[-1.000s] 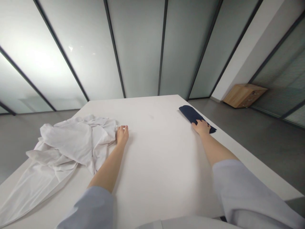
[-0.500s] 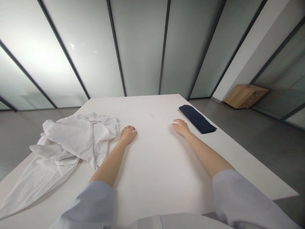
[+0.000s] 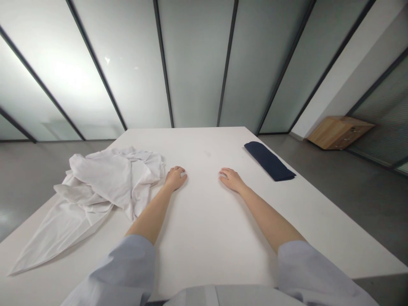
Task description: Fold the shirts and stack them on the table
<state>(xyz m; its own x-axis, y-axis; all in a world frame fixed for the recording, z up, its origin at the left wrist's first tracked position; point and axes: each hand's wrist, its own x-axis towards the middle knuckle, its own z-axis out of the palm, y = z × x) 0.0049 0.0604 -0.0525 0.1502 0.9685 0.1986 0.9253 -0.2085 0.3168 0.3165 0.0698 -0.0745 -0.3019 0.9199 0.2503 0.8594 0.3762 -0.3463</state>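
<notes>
My left hand rests on the white table, fingers apart and holding nothing. Just left of it lies a crumpled white garment, heaped up, with one long piece trailing toward the near left. My right hand lies on the tabletop opposite, also open with nothing in it. Farther to the right, apart from that hand, a flat folded dark navy cloth sits near the table's right edge.
Frosted glass panels with dark frames stand beyond the table's far edge. On the grey floor at the right is a wooden cabinet beside a white pillar.
My right hand has moved left, away from the navy cloth and closer to my left hand. My left hand stays about where it was. The view has shifted and tilted slightly.
</notes>
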